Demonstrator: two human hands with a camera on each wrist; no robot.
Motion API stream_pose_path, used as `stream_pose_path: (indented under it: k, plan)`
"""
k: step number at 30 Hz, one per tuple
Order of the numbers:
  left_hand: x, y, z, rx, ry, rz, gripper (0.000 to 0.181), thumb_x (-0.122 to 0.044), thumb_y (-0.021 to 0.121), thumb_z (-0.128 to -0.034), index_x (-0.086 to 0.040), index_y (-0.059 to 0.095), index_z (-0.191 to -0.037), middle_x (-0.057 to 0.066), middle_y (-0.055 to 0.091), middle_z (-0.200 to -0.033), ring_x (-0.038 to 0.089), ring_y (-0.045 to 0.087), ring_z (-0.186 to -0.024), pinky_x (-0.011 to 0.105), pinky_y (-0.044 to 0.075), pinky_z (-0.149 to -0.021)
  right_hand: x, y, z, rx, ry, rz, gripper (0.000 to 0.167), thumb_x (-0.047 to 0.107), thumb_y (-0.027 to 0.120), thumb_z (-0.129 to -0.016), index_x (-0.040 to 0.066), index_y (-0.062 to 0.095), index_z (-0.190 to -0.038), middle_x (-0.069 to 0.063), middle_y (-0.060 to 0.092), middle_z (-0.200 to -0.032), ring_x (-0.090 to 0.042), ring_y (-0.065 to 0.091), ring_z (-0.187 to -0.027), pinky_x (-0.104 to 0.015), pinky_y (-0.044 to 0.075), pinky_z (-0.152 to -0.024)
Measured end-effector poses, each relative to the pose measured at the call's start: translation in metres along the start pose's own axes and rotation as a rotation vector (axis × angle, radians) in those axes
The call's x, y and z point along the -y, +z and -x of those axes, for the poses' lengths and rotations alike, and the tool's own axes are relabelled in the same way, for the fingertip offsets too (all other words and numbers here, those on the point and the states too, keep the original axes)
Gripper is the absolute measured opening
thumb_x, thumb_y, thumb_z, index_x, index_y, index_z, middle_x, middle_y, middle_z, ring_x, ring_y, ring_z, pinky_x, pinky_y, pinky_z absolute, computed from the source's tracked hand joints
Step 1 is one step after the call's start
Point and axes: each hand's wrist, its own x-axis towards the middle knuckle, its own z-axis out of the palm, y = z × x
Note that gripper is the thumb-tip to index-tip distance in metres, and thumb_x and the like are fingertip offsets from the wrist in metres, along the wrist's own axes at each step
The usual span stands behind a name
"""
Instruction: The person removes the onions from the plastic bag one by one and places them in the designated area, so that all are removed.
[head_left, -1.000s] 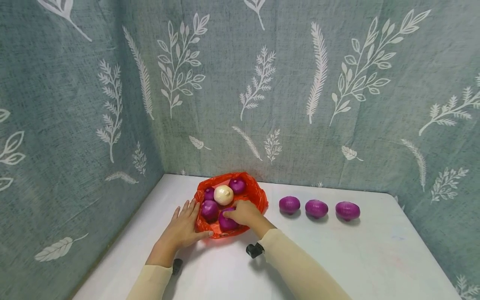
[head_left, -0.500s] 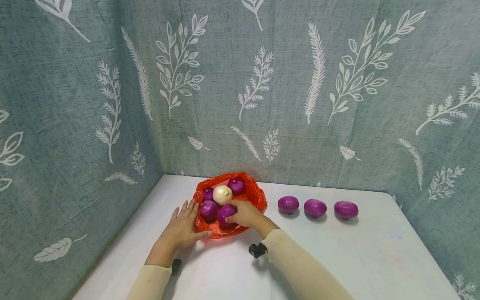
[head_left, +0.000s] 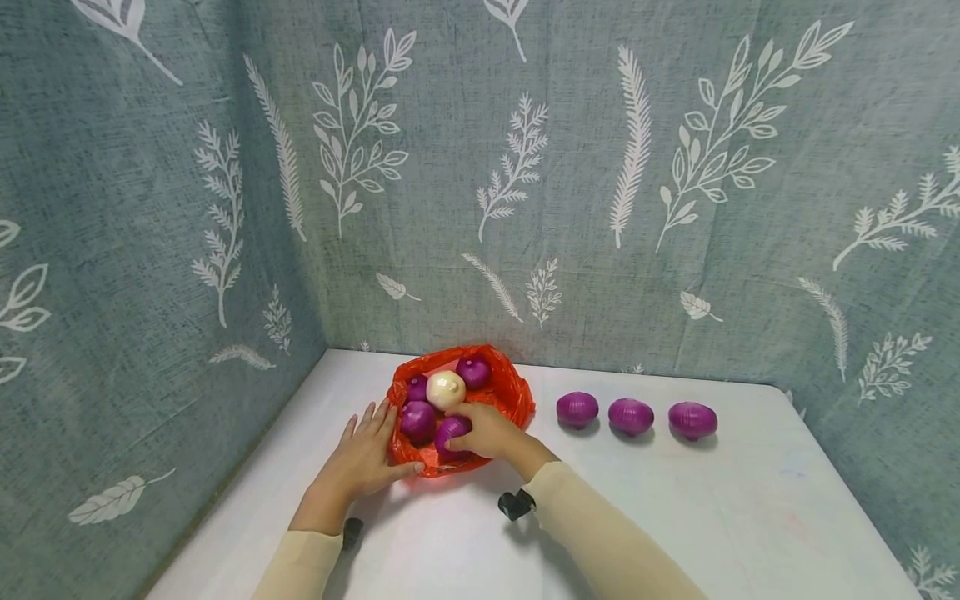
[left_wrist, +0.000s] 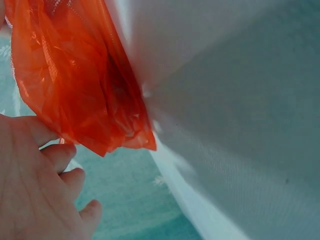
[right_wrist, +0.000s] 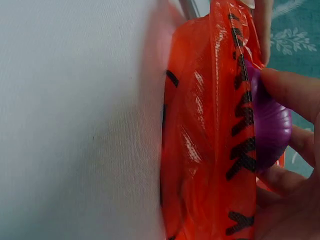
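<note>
Four purple onions (head_left: 418, 422) and one white onion (head_left: 446, 390) lie inside an open red plastic bag (head_left: 517, 398) on the table (head_left: 697, 508). The right hand (head_left: 487, 429) has its fingers curled round the nearest purple one. The left hand (head_left: 363, 457) spreads straight fingers against the rim. Bold black lettering (right_wrist: 243, 118) runs along the bag's side; its words cannot be made out.

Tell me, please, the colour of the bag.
The bag is orange-red, best seen in the right wrist view.
</note>
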Motion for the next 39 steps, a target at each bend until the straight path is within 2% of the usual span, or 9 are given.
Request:
stream_pose_path:
  k: [7,14,20,27,34,39]
  plan:
    - [0.0,0.0,0.001,0.008,-0.006,0.005,0.116,-0.082,0.05,-0.0757,0.004,0.03,-0.15,0.024,0.024,-0.155,0.043,0.015,-0.143,0.061,0.01,-0.113,0.004,-0.01,0.006,0.055,0.018,0.012,0.053,0.023,0.078,-0.083,0.013,0.058,-0.131,0.001,0.062,-0.121,-0.021,0.057,-0.116,-0.04,0.045,-0.1]
    - [-0.001,0.0,0.0,0.018,-0.007,0.007,0.115,-0.081,0.051,-0.076,0.004,0.029,-0.15,0.024,0.024,-0.156,0.043,0.015,-0.144,0.061,0.01,-0.113,0.003,-0.021,0.009,0.083,0.044,0.056,0.052,0.021,0.082,-0.079,0.017,0.063,-0.127,0.003,0.063,-0.12,-0.021,0.056,-0.116,-0.04,0.046,-0.099]
    - [-0.002,0.0,0.0,0.022,-0.014,0.015,0.115,-0.08,0.053,-0.0758,0.004,0.028,-0.15,0.024,0.023,-0.156,0.043,0.014,-0.144,0.061,0.01,-0.113,-0.001,-0.021,0.012,0.067,0.045,0.06,0.056,0.032,0.083,-0.078,0.016,0.063,-0.128,0.003,0.063,-0.121,-0.02,0.057,-0.115,-0.039,0.047,-0.098]
    - [-0.003,0.0,-0.001,0.036,-0.02,0.026,0.116,-0.081,0.053,-0.0753,0.004,0.027,-0.151,0.024,0.021,-0.156,0.043,0.013,-0.144,0.06,0.009,-0.113,-0.004,-0.022,0.016,0.041,0.027,0.045,0.056,0.034,0.081,-0.08,0.016,0.063,-0.129,0.005,0.064,-0.12,-0.018,0.058,-0.113,-0.037,0.049,-0.095]
    - [-0.003,-0.001,-0.003,0.034,-0.025,0.039,0.115,-0.077,0.058,-0.0763,0.004,0.026,-0.151,0.024,0.022,-0.156,0.043,0.014,-0.144,0.06,0.009,-0.113,-0.007,-0.032,0.021,-0.017,-0.032,0.017,0.057,0.037,0.08,-0.08,0.017,0.062,-0.131,0.006,0.063,-0.122,-0.018,0.058,-0.113,-0.039,0.048,-0.096]
    - [-0.003,-0.001,-0.005,0.042,-0.018,0.024,0.116,-0.08,0.053,-0.0761,0.004,0.025,-0.151,0.024,0.021,-0.156,0.043,0.014,-0.144,0.06,0.01,-0.113,-0.011,-0.041,0.027,-0.038,-0.027,-0.009,0.059,0.039,0.079,-0.081,0.018,0.061,-0.133,0.006,0.061,-0.125,-0.017,0.057,-0.114,-0.04,0.047,-0.097]
